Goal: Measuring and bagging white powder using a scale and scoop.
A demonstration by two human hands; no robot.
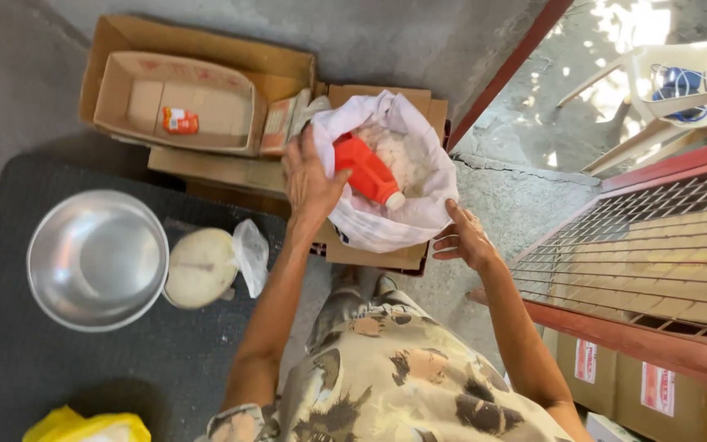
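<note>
Orange scoop (367,172) gripped by left hand (308,180) in white sack (386,221); right hand (461,237) open, steadying sack.

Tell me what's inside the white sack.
The white sack holds an orange scoop lying on white grains. The sack's folded cloth and the left hand hide how deep they go.

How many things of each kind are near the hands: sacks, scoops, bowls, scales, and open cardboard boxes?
White sack: 1
Orange scoop, held in the left hand: 1
Metal bowl: 1
Scale: 1
Open cardboard boxes: 2
Total: 6
The right hand touches the sack.
</note>
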